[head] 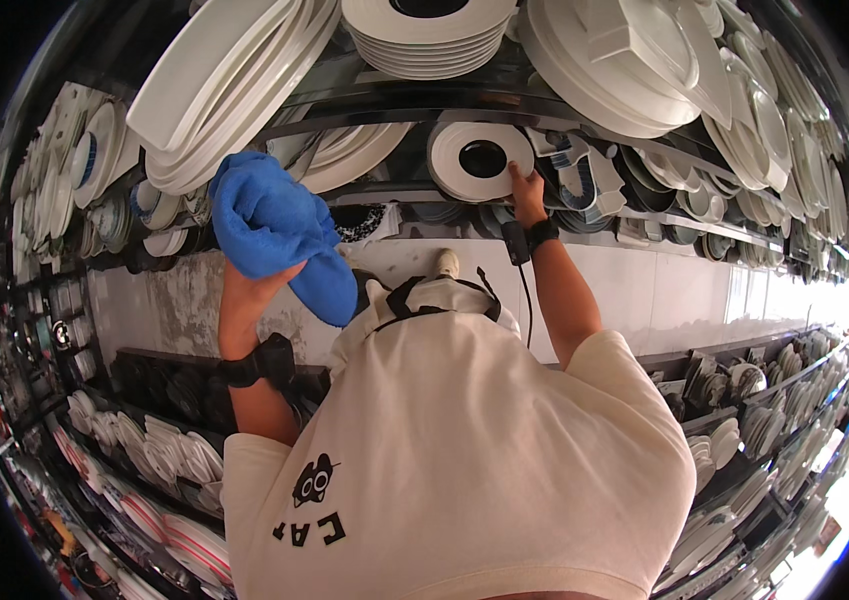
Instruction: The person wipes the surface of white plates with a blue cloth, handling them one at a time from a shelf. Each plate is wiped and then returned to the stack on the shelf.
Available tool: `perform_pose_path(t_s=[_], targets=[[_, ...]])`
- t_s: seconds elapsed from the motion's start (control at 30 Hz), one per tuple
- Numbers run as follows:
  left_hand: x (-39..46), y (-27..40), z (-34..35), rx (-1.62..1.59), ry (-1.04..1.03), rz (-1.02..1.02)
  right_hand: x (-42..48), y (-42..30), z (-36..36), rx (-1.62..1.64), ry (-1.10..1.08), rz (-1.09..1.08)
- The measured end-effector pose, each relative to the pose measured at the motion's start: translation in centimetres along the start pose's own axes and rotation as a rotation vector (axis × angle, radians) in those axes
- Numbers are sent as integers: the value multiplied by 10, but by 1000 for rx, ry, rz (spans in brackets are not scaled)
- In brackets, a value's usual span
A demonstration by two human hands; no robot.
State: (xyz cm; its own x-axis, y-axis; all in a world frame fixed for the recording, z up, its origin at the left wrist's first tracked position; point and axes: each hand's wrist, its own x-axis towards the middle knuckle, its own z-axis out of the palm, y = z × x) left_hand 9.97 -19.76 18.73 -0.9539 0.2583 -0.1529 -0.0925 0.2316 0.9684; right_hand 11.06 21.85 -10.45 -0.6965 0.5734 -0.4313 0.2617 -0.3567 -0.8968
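Observation:
A bunched blue cloth (267, 214) is in my left hand (265, 279), raised in front of the shelves at the left; most of its fingers are hidden by the fabric. My right hand (528, 193) grips the lower right rim of a round white plate (447, 161) with a black centre. The thumb lies over the rim, while the other fingers are mostly out of sight. This plate is at the lower shelf, just right of the middle. Whether it lies on others there I cannot tell.
Above stands a stack of white plates (432, 56), flanked by long white dishes (222, 82) and large white platters (612, 67). Small blue-and-white dishes (574, 176) sit right of my right hand. Shelves of plates (169, 450) run behind me. A cable (527, 300) hangs by my right forearm.

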Motion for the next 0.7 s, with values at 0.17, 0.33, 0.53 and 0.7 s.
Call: perform_pose_path(t_s=[0.17,0.33,0.53,0.7], targets=[[-9,-2,-9,24,15,-33,16,11,6,23,28,12],[-9,-11,-11,22,-20,-38,22,19,5,42,14,46],[-1,-9,4,7,-81,20,27,27,4,-122,45,45],[3,-7,11,-33,-75,41,36,26,-3,-932,121,-82]])
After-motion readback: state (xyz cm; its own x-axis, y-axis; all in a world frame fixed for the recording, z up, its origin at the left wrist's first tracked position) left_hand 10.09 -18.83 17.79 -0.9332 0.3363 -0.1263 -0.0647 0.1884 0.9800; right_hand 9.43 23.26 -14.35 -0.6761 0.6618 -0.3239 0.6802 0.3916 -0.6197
